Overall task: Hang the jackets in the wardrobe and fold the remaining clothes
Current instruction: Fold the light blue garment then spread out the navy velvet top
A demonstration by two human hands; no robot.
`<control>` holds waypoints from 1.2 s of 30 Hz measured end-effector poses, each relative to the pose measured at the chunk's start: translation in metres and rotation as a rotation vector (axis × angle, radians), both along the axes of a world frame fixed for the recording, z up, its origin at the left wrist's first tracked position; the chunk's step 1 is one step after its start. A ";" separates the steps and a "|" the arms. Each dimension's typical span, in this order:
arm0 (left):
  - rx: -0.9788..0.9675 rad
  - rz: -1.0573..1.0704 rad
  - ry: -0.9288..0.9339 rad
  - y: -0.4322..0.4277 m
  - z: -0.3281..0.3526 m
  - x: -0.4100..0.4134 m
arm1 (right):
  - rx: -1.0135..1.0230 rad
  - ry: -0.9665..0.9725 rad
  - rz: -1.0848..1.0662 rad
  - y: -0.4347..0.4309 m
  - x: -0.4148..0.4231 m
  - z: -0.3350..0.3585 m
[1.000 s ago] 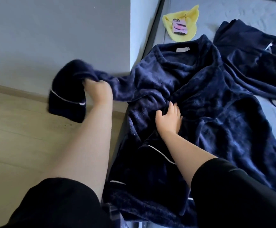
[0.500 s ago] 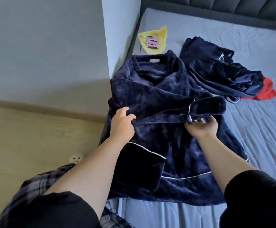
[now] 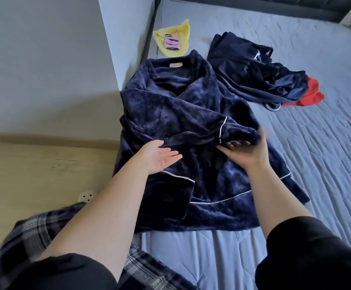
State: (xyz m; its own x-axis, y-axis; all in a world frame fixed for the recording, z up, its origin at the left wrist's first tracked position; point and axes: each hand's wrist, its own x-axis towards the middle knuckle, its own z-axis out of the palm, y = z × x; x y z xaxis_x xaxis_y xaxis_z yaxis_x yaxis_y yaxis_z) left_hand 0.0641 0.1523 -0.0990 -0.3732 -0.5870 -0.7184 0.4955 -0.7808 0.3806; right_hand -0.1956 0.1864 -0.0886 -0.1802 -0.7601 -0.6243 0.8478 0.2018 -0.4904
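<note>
In the head view a navy fleece robe (image 3: pixel 176 114) lies spread at the left edge of the bed (image 3: pixel 317 164), collar toward the headboard, one sleeve (image 3: pixel 208 130) folded across its front; the left hand (image 3: pixel 160 156) hovers palm-up over it, fingers straight and slightly apart, holding nothing. The right hand (image 3: pixel 247 151) grips the sleeve's piped cuff, fingers curled under it; other dark clothes (image 3: pixel 256 78) lie heaped beyond.

Navy fleece robe (image 3: pixel 176 114) spread on the bed (image 3: pixel 317 143), one sleeve (image 3: pixel 201 130) folded across its front. Left hand (image 3: pixel 160 156) flat, palm up, beside that sleeve; right hand (image 3: pixel 246 152) blurred at its cuff. Beyond the robe: dark clothes pile (image 3: pixel 258 76), red garment (image 3: pixel 310 93), yellow cloth (image 3: pixel 173 39).
</note>
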 end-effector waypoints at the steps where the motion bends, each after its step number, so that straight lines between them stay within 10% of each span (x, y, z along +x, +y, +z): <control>1: 0.007 -0.001 0.022 0.002 -0.002 -0.001 | 0.063 0.117 0.069 -0.001 0.002 0.006; 9: -0.059 0.403 0.233 -0.002 -0.013 0.003 | 0.068 0.097 0.000 0.027 -0.015 0.021; 14: -0.072 0.354 0.163 -0.002 -0.020 0.004 | 0.649 1.154 0.268 0.058 -0.015 -0.030; 20: -0.099 0.303 0.048 -0.004 -0.022 0.003 | 0.542 1.265 0.084 0.042 -0.011 -0.028; 26: -0.116 0.280 -0.015 -0.012 -0.026 0.005 | 0.845 1.844 0.217 0.053 -0.011 -0.028; 36: -0.135 0.297 -0.182 -0.028 -0.035 0.003 | 0.181 2.134 0.558 -0.027 0.077 -0.028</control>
